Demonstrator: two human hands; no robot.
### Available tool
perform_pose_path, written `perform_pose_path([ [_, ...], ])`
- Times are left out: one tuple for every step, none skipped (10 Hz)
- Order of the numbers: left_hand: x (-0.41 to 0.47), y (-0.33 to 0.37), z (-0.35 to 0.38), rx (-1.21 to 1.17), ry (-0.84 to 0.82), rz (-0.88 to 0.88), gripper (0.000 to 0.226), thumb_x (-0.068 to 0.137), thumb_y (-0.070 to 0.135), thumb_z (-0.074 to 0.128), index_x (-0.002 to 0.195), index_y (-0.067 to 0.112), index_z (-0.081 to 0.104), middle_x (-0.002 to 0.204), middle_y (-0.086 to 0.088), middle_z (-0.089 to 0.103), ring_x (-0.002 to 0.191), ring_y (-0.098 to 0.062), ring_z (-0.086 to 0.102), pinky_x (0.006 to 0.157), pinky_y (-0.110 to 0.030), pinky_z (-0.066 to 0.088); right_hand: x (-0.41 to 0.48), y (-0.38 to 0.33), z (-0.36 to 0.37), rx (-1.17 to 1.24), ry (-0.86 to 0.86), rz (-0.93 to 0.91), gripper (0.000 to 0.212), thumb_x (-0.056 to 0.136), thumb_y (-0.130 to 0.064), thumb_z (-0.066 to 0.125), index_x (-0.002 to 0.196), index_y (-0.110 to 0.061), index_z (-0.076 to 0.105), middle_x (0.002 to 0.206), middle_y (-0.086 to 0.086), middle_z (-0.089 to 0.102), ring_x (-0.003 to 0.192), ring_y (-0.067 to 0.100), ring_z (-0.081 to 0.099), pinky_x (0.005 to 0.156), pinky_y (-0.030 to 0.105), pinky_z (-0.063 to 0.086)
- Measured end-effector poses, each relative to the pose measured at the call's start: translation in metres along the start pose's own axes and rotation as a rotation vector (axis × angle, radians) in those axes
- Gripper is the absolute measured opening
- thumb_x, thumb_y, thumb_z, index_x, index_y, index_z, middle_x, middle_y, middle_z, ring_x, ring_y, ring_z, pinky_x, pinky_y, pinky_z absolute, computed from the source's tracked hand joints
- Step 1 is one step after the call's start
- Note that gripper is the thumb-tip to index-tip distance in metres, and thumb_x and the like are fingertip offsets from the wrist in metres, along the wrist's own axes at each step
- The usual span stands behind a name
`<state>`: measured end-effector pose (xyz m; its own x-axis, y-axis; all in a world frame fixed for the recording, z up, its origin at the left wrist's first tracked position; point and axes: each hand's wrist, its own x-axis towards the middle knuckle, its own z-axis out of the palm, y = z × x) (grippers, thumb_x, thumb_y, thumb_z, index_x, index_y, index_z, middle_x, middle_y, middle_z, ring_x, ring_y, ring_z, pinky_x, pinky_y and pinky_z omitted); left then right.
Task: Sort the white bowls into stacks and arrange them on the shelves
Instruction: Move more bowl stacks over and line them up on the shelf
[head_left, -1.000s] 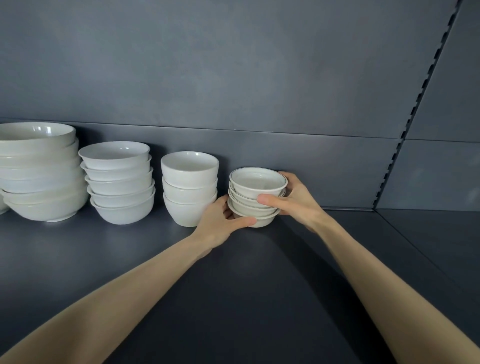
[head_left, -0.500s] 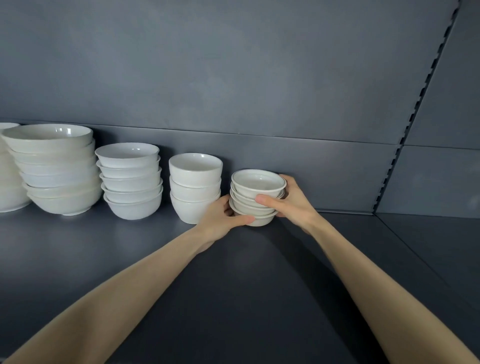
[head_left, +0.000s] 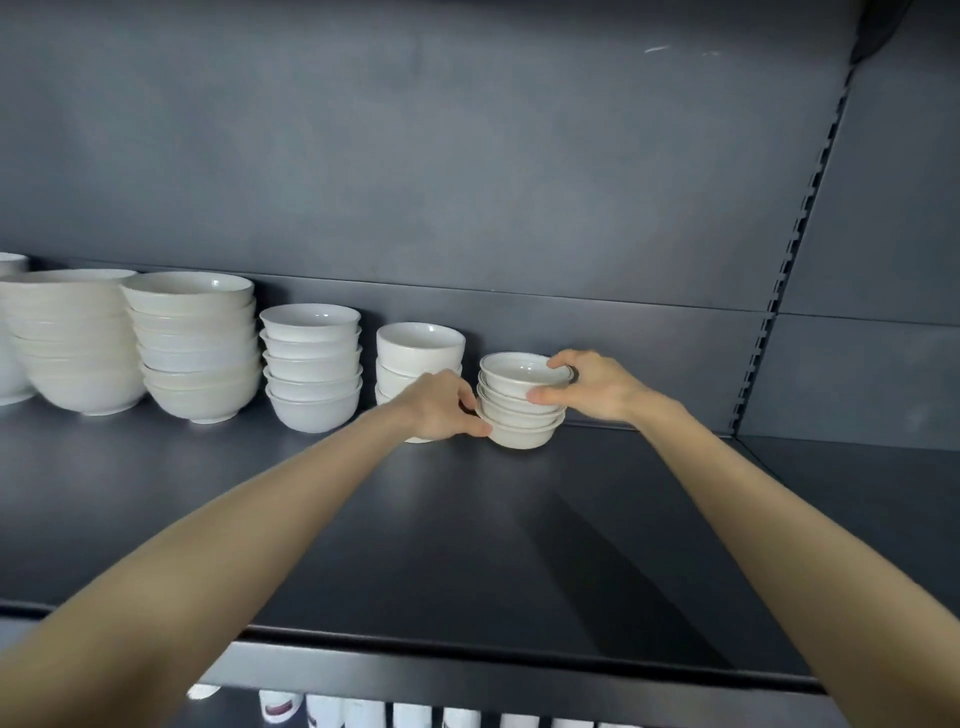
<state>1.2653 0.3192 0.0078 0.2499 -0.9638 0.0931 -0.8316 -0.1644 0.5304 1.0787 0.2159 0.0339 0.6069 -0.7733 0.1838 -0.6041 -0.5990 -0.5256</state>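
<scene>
Left hand (head_left: 441, 408) and right hand (head_left: 597, 387) clasp the small-bowl stack (head_left: 519, 415) by its sides near the shelf (head_left: 467, 545) back edge; probably slick, brittle.

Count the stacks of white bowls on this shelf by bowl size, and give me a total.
Large-bowl stacks: 2
Medium-bowl stack: 1
Deep-bowl stack: 1
Small-bowl stack, gripped by the left hand and the right hand: 1
Cut-off stack at the left edge, size unclear: 1
Total: 6 stacks
</scene>
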Motion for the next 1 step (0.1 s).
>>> perform_pose_path([
  [-0.0148,-0.0001,-0.0358,0.197,0.049,0.003,0.05,0.079,0.044,0.072,0.121,0.018,0.06,0.118,-0.004,0.061,0.114,-0.023,0.054,0.093,-0.029,0.045,-0.0069,-0.0316,-0.0106,-0.113,0.039,-0.048,0.055,0.084,-0.039,0.068,0.13,-0.013,0.054,0.138,0.006,0.051,0.126,0.022,0.045,0.092,0.026,0.035],
])
